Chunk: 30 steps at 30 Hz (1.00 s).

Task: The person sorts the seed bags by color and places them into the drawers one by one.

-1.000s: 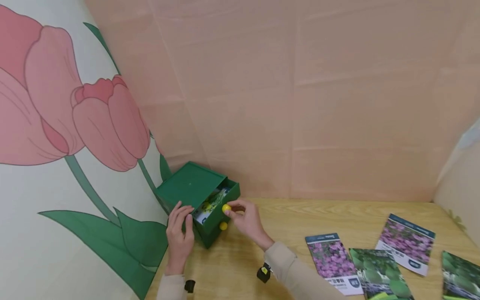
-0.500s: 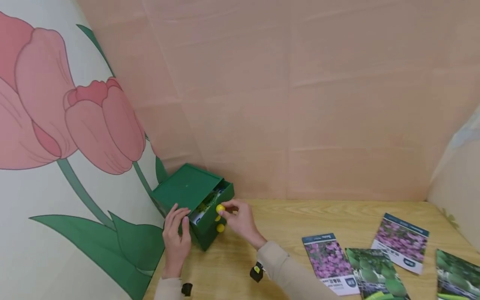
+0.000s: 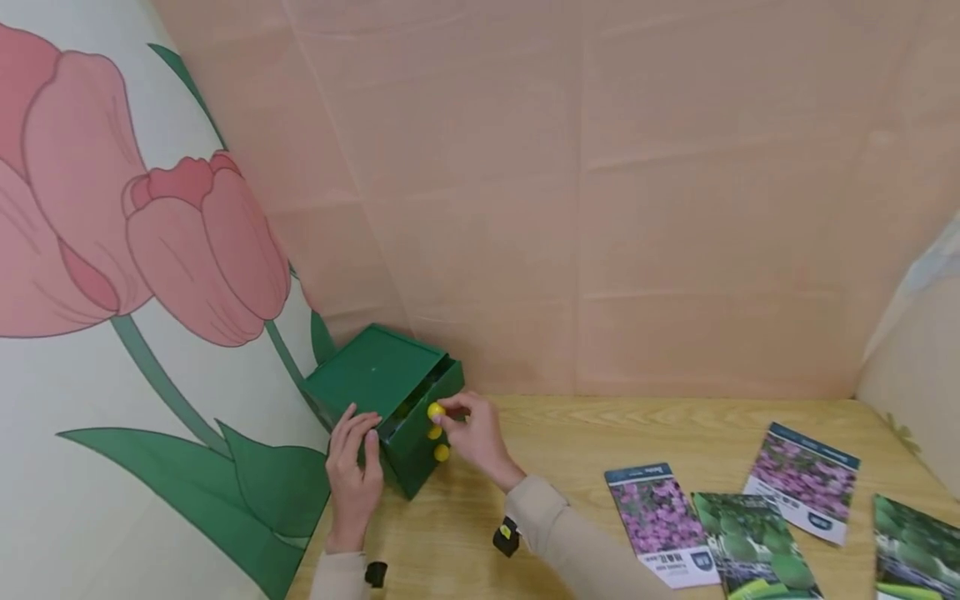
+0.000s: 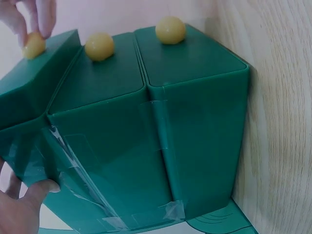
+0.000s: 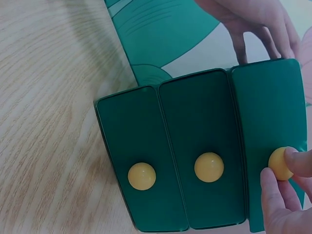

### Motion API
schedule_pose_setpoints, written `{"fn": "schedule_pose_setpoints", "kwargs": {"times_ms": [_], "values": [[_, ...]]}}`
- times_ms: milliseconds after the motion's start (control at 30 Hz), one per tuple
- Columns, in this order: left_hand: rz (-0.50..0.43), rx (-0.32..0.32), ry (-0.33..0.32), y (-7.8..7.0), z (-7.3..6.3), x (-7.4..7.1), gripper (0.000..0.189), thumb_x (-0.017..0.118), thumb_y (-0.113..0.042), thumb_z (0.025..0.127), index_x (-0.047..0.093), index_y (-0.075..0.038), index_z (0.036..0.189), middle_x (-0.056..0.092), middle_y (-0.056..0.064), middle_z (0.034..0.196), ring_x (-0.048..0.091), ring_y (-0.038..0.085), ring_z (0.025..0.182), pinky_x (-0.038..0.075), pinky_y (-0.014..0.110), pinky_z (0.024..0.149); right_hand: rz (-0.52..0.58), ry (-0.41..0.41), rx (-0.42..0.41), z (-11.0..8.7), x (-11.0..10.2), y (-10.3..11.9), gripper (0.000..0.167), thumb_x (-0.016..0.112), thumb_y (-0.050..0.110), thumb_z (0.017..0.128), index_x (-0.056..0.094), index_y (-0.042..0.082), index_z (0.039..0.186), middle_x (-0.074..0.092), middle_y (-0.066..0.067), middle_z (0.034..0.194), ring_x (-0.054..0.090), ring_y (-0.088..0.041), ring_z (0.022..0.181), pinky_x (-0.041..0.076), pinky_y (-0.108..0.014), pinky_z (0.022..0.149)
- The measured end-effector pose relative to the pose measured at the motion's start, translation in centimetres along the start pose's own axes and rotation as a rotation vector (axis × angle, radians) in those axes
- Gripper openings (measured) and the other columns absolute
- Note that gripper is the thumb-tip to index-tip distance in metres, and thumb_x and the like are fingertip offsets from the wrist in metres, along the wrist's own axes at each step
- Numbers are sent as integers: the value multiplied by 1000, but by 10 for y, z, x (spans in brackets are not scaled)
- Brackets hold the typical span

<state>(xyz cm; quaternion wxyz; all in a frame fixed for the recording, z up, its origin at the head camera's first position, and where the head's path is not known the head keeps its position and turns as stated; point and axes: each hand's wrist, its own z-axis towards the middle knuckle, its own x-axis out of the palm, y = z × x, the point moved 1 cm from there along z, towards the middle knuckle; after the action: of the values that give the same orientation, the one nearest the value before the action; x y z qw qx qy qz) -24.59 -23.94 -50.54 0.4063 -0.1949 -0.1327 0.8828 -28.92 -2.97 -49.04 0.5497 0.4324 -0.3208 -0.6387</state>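
Observation:
A green three-drawer box [image 3: 375, 367] with round yellow knobs stands on the table against the mural wall. Its top drawer [image 5: 267, 105] sticks out a little, leaving a narrow dark gap below the box's top. My right hand [image 3: 476, 433] pinches the top drawer's knob [image 5: 279, 163] between thumb and fingers. The middle knob [image 5: 209, 167] and bottom knob [image 5: 142, 176] are free, and their drawers sit flush. My left hand [image 3: 354, 479] rests against the box's left side, fingertips at the top edge; its thumb [image 4: 44, 189] touches the side. The drawer's contents are mostly hidden.
To the right lie purple-flower packets [image 3: 660, 521] [image 3: 806, 479] and green-plant packets [image 3: 757, 542] [image 3: 918, 546], some overlapping, on the wooden table [image 3: 555, 450]. A pinkish backdrop [image 3: 675, 208] rises behind, and a wall with painted tulips [image 3: 202, 258] closes off the left.
My right hand has pushed the top drawer inward, toward the box. The opening has narrowed, and the printed packets seen inside earlier are now nearly covered. My left hand stays at the box.

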Motion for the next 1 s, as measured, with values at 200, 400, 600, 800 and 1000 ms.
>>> {"fn": "schedule_pose_setpoints", "kwargs": {"times_ms": [200, 400, 600, 800, 1000], "values": [[2, -3, 3, 2, -1, 0, 28, 63, 14, 96, 77, -3, 115, 74, 17, 119, 56, 53, 134, 38, 34, 128, -3, 6, -1, 2, 4, 2, 18, 84, 0, 90, 81, 1, 108, 71, -12, 100, 71, -27, 94, 64, -21, 74], [17, -18, 12, 3, -1, -1, 24, 62, 9, 100, 76, -1, 115, 74, 18, 119, 56, 53, 135, 36, 34, 129, 14, 28, -7, 6, 8, 4, 18, 82, -4, 90, 80, -2, 108, 70, -13, 101, 71, -28, 97, 65, -23, 77], [8, -24, 18, 0, -1, -2, 27, 63, 11, 98, 77, -4, 116, 74, 17, 119, 56, 52, 135, 36, 32, 128, 1, 30, -4, 8, 11, 5, 19, 82, -4, 90, 80, -2, 108, 70, -13, 101, 72, -27, 96, 65, -21, 75], [-1, -30, 16, 0, -2, -2, 30, 64, 13, 97, 77, -5, 116, 74, 16, 120, 56, 50, 137, 36, 30, 128, -25, 34, -6, 11, 14, 7, 18, 82, -3, 91, 80, -2, 109, 71, -11, 100, 71, -25, 95, 64, -21, 75], [-2, -26, 11, 2, -2, -2, 28, 65, 10, 97, 77, -5, 117, 74, 16, 120, 56, 51, 137, 36, 31, 128, -39, 40, -3, 14, 17, 9, 18, 82, -2, 91, 80, -3, 109, 70, -12, 100, 71, -26, 96, 64, -21, 76]]}}
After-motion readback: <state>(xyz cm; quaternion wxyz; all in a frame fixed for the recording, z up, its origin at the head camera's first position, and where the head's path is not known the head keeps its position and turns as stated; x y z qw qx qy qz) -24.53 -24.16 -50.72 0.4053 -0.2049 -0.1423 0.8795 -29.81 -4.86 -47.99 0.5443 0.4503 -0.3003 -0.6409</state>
